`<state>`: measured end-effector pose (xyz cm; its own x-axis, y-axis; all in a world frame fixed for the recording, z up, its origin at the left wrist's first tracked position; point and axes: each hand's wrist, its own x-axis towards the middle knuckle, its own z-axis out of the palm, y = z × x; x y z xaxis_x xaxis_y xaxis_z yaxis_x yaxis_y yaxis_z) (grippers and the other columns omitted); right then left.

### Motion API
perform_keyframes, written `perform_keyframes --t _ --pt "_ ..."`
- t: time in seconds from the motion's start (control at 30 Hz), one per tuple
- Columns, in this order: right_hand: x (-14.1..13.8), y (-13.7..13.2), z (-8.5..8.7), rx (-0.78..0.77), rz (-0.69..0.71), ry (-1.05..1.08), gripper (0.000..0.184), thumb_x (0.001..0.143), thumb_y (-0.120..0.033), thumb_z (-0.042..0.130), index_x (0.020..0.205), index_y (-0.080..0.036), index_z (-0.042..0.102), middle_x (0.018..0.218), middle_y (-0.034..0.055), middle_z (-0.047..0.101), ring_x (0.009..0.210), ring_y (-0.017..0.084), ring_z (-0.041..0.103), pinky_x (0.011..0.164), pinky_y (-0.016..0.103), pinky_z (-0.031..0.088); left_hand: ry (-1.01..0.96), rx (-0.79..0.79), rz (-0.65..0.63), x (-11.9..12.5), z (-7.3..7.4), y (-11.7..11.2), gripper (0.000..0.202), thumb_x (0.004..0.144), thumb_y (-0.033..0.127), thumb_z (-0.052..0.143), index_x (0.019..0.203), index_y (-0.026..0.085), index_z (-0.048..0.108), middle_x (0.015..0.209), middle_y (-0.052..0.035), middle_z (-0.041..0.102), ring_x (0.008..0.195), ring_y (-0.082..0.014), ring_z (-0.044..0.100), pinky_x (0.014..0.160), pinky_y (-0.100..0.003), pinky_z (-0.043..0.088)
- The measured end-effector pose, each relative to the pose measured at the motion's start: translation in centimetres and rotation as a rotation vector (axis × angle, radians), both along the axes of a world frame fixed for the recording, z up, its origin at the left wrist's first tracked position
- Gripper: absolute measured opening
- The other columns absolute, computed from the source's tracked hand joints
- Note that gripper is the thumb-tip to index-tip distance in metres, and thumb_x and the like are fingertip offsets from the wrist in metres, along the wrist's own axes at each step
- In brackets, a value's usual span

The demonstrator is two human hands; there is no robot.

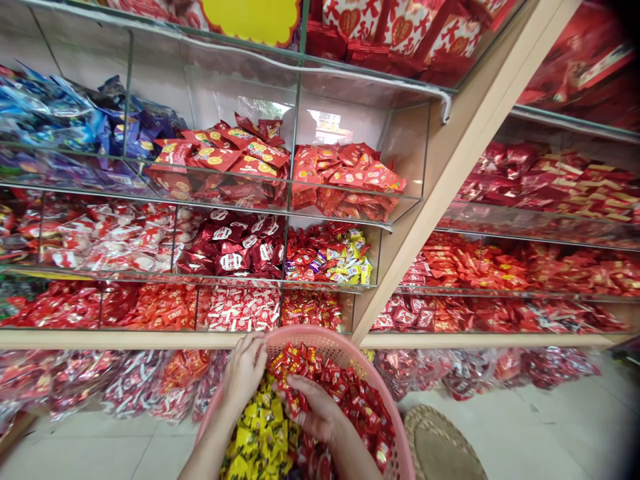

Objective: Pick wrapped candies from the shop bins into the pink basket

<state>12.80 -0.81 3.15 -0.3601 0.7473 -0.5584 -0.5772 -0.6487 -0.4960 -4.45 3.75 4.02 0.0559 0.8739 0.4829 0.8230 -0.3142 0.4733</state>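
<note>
A pink plastic basket [393,408] with a perforated wall holds yellow-wrapped candies [263,427] on its left side and red-wrapped candies [363,400] on its right. My left hand [246,367] is at the far left of the rim, its fingers curled over the edge. Inside the basket, my right hand [317,405] is closed around some small red candies, thumb on top, near where the red and yellow ones meet. Part of its grip is hidden by the candies.
Clear-fronted shelf bins rise beyond the basket, with red orange-print packets [240,153], dark red packets [233,250] and mixed small candies [333,257]. A slanting wooden upright [430,193] divides the shelves. Bagged candies [175,380] lie below. A round woven stool [440,443] stands at right.
</note>
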Motion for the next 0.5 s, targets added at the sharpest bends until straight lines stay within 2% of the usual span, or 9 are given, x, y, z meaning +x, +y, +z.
perform_keyframes --t 0.13,0.2,0.27,0.37,0.43,0.5 --pt "-0.4 0.3 -0.3 -0.095 -0.034 -0.050 0.038 0.054 -0.020 0.078 0.082 -0.022 0.053 0.066 -0.0059 0.061 0.057 0.011 0.059 0.050 0.020 0.042 -0.006 -0.009 0.000 0.0 0.1 -0.1 0.022 0.084 0.025 0.041 0.093 0.023 0.061 0.108 -0.0032 0.061 0.101 -0.0199 0.054 0.088 -0.034 0.044" --pt "-0.9 0.6 -0.2 -0.072 -0.013 -0.109 0.035 0.054 -0.020 0.075 0.080 -0.021 0.052 0.063 -0.0071 0.059 0.052 0.010 0.057 0.047 0.020 0.039 -0.005 -0.011 0.001 0.0 0.2 -0.1 0.022 0.084 0.025 0.041 0.093 0.024 0.061 0.107 -0.0032 0.061 0.101 -0.0199 0.055 0.087 -0.034 0.045" --pt "-1.5 1.0 -0.1 0.032 -0.006 -0.186 0.030 0.053 -0.019 0.073 0.074 -0.020 0.051 0.060 -0.0074 0.056 0.049 0.009 0.053 0.047 0.020 0.038 -0.002 -0.019 0.003 0.0 0.3 -0.2 0.022 0.084 0.025 0.041 0.092 0.023 0.061 0.106 -0.0033 0.061 0.100 -0.0197 0.055 0.086 -0.034 0.045" --pt "-2.0 2.1 -0.1 0.270 -0.044 -0.379 0.028 0.052 -0.020 0.071 0.069 -0.019 0.050 0.054 -0.0091 0.050 0.045 0.008 0.048 0.047 0.022 0.038 0.000 -0.033 -0.003 0.1 0.4 -0.2 0.023 0.085 0.025 0.040 0.093 0.022 0.061 0.107 -0.0036 0.061 0.100 -0.0193 0.055 0.088 -0.034 0.045" --pt "-2.1 3.0 -0.2 0.403 -0.031 -0.522 0.028 0.054 -0.021 0.070 0.076 -0.019 0.053 0.054 -0.0102 0.047 0.042 0.007 0.045 0.046 0.023 0.036 0.002 -0.041 -0.005 0.1 0.4 -0.2 0.023 0.086 0.025 0.039 0.093 0.022 0.060 0.107 -0.0038 0.061 0.101 -0.0192 0.055 0.088 -0.034 0.045" --pt "-2.1 3.7 -0.2 0.473 0.019 -0.636 0.032 0.057 -0.020 0.068 0.087 -0.019 0.055 0.057 -0.0102 0.048 0.040 0.007 0.045 0.044 0.023 0.032 0.008 -0.042 0.000 0.1 0.3 -0.1 0.022 0.086 0.025 0.040 0.094 0.022 0.060 0.108 -0.0036 0.061 0.102 -0.0194 0.055 0.088 -0.034 0.045"
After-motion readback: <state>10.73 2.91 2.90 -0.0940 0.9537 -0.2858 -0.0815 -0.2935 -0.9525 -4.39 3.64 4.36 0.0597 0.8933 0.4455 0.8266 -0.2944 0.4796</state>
